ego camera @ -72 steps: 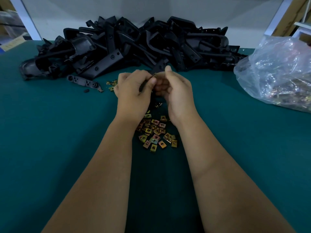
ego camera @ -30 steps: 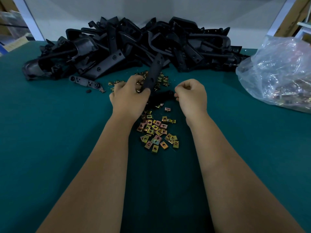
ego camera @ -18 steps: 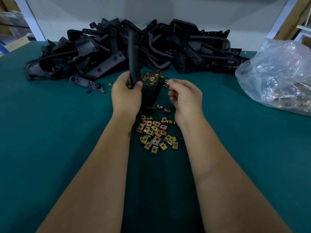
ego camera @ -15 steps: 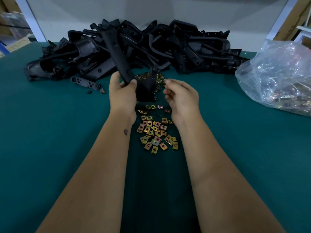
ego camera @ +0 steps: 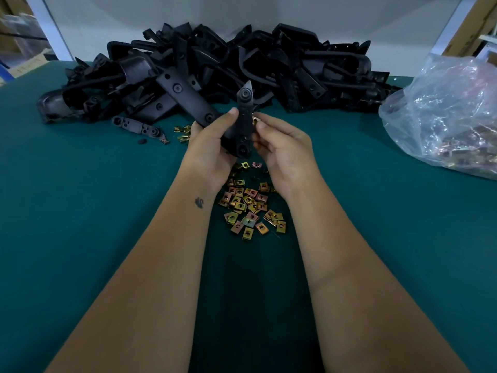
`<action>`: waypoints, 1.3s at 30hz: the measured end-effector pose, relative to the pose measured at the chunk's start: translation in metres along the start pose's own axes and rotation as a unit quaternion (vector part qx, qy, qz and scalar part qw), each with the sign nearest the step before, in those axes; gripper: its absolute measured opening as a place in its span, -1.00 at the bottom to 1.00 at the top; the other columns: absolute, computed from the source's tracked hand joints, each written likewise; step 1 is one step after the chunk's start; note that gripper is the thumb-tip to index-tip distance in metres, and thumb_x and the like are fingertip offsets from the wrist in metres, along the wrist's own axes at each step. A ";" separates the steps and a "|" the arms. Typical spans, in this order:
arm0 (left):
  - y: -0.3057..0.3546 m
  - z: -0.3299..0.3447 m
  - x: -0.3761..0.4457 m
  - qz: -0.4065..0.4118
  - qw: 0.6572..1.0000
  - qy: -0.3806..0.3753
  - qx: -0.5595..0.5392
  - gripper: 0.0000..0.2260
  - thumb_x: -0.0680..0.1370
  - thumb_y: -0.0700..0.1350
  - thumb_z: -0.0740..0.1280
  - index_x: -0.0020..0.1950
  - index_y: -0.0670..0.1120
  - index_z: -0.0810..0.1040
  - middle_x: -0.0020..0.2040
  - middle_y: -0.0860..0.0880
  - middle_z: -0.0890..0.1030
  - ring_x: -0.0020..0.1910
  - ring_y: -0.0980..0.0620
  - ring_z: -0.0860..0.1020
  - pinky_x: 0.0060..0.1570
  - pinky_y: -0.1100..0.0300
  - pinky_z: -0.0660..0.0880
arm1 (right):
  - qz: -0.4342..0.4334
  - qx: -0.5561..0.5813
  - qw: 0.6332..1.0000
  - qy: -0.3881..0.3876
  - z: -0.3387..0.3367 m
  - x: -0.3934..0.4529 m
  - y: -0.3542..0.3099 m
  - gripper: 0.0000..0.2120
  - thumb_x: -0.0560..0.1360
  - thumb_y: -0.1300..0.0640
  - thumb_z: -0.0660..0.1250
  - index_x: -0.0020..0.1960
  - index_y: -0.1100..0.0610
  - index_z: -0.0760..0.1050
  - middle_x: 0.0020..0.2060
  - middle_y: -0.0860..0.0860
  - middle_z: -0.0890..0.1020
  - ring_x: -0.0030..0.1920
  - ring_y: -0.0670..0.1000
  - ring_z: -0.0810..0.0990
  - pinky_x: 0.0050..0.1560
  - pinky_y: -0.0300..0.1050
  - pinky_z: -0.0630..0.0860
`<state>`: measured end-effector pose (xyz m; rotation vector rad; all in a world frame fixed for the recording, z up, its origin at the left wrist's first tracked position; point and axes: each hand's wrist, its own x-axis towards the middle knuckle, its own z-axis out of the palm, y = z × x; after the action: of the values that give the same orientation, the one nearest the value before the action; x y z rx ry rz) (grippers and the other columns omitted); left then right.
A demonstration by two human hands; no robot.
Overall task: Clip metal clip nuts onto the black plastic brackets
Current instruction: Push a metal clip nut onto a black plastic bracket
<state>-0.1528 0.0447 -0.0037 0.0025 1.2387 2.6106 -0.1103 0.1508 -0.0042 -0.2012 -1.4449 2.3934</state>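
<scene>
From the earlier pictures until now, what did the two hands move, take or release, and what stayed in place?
The left hand swung the black plastic bracket up from a hidden low grip and still holds it, one end pointing up. The right hand came apart, then returned, pinching a small metal clip nut against the bracket's edge. The loose clip nuts, bracket heap and clear plastic bag stayed.

plastic bag (ego camera: 446, 117) cropped right; contents blurred

A table (ego camera: 80, 211) covered in dark green cloth is seen. A large heap of black plastic brackets (ego camera: 215, 68) is piled along its far edge, with a clear plastic bag (ego camera: 443, 114) laid at the far right. Loose metal clip nuts (ego camera: 250, 208) are scattered near the middle, and a single small bracket (ego camera: 137, 126) is laid near the heap's left.
</scene>
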 end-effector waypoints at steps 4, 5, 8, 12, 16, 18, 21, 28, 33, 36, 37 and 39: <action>0.003 -0.002 0.001 -0.008 1.000 0.006 0.011 -0.47 0.58 -0.25 0.35 0.51 -0.25 0.27 0.36 -0.24 0.53 0.26 -0.17 0.58 0.19 -0.06 0.55 | 0.005 0.028 1.000 0.001 -0.002 0.001 -0.002 -0.86 0.51 0.42 0.33 0.03 0.32 0.60 -0.23 0.08 0.66 -0.31 -0.08 0.60 -0.23 -0.28 0.56; 0.003 -0.002 0.002 -0.010 1.000 0.003 0.012 -0.47 0.58 -0.26 0.35 0.52 -0.25 0.26 0.36 -0.24 0.52 0.30 -0.18 0.55 0.24 -0.09 0.53 | 0.005 0.035 0.999 0.001 -0.003 0.002 -0.002 -0.87 0.51 0.42 0.34 0.01 0.31 0.61 -0.24 0.08 0.66 -0.31 -0.08 0.60 -0.24 -0.27 0.55; 0.003 -0.003 0.002 -0.013 1.000 -0.014 0.023 -0.52 0.58 -0.28 0.33 0.48 -0.25 0.29 0.37 -0.26 0.51 0.30 -0.20 0.54 0.29 -0.14 0.49 | 0.001 0.044 0.999 -0.003 -0.005 0.003 -0.003 -0.87 0.51 0.42 0.33 -0.03 0.28 0.62 -0.26 0.08 0.66 -0.31 -0.08 0.59 -0.25 -0.27 0.54; 0.001 -0.004 0.001 -0.010 0.998 -0.034 0.048 -0.71 0.57 -0.28 0.35 0.22 -0.11 0.35 0.21 -0.22 0.58 0.10 -0.11 0.59 0.20 -0.10 0.52 | 0.003 0.035 0.999 -0.014 -0.006 0.003 -0.003 -0.87 0.50 0.41 0.34 -0.03 0.28 0.63 -0.24 0.08 0.67 -0.31 -0.08 0.58 -0.25 -0.27 0.54; -0.001 -0.004 0.001 -0.004 0.998 -0.038 0.043 -0.71 0.56 -0.29 0.36 0.21 -0.10 0.36 0.15 -0.16 0.58 0.09 -0.10 0.59 0.18 -0.08 0.53 | 0.002 0.027 1.000 -0.008 -0.005 0.002 -0.002 -0.88 0.50 0.41 0.34 -0.05 0.27 0.63 -0.26 0.08 0.67 -0.33 -0.08 0.57 -0.27 -0.26 0.53; -0.001 -0.004 0.002 -0.003 0.999 -0.034 0.025 -0.71 0.57 -0.30 0.35 0.22 -0.10 0.35 0.18 -0.19 0.58 0.13 -0.13 0.59 0.20 -0.11 0.53 | 0.000 0.031 1.000 0.004 -0.006 0.003 -0.002 -0.88 0.50 0.40 0.33 -0.08 0.27 0.63 -0.30 0.06 0.66 -0.34 -0.09 0.57 -0.28 -0.27 0.53; -0.001 -0.005 0.003 0.002 0.999 -0.031 0.020 -0.70 0.57 -0.30 0.35 0.21 -0.10 0.34 0.17 -0.19 0.57 0.11 -0.12 0.60 0.15 -0.08 0.55 | 0.000 0.034 0.999 -0.001 -0.007 0.002 -0.002 -0.87 0.51 0.40 0.32 -0.10 0.26 0.63 -0.33 0.05 0.65 -0.35 -0.10 0.58 -0.29 -0.27 0.52; -0.002 -0.006 0.002 0.014 0.998 -0.032 0.049 -0.73 0.55 -0.29 0.38 0.13 -0.09 0.35 0.14 -0.17 0.59 0.09 -0.11 0.60 0.23 -0.15 0.53 | -0.004 -0.006 1.000 0.005 -0.007 0.003 -0.002 -0.86 0.50 0.39 0.35 -0.11 0.22 0.64 -0.35 0.01 0.63 -0.37 -0.11 0.53 -0.33 -0.28 0.48; -0.002 -0.006 0.000 0.017 0.997 -0.053 0.056 -0.71 0.55 -0.30 0.39 0.17 -0.10 0.38 0.16 -0.16 0.59 0.08 -0.09 0.62 0.25 -0.18 0.52 | 0.000 0.009 1.000 0.018 -0.006 0.004 0.000 -0.85 0.48 0.39 0.37 -0.14 0.19 0.65 -0.32 0.04 0.65 -0.38 -0.11 0.54 -0.33 -0.28 0.49; -0.002 -0.005 -0.001 0.022 0.997 -0.054 0.057 -0.69 0.55 -0.31 0.39 0.20 -0.11 0.36 0.17 -0.17 0.60 0.06 -0.08 0.63 0.24 -0.17 0.53 | -0.001 0.025 1.000 0.015 -0.006 0.004 0.001 -0.84 0.49 0.39 0.37 -0.15 0.18 0.65 -0.31 0.03 0.67 -0.38 -0.12 0.55 -0.31 -0.28 0.50; -0.002 -0.004 -0.001 0.025 0.997 -0.053 0.055 -0.69 0.55 -0.31 0.38 0.20 -0.12 0.37 0.18 -0.18 0.59 0.06 -0.08 0.63 0.24 -0.16 0.53 | 0.002 0.030 0.999 0.013 -0.006 0.004 0.001 -0.84 0.49 0.39 0.37 -0.15 0.18 0.65 -0.31 0.02 0.67 -0.38 -0.13 0.55 -0.32 -0.29 0.50; -0.002 -0.004 -0.002 0.030 0.997 -0.052 0.053 -0.70 0.55 -0.32 0.39 0.19 -0.11 0.38 0.20 -0.18 0.59 0.07 -0.08 0.63 0.24 -0.15 0.53 | 0.017 0.042 0.999 0.011 -0.005 0.004 0.001 -0.87 0.50 0.38 0.36 -0.11 0.20 0.63 -0.30 0.04 0.65 -0.39 -0.13 0.52 -0.34 -0.29 0.48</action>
<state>-0.1506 0.0426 -0.0077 0.1952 1.3573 2.5544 -0.1125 0.1563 -0.0070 -0.2310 -1.3399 2.4647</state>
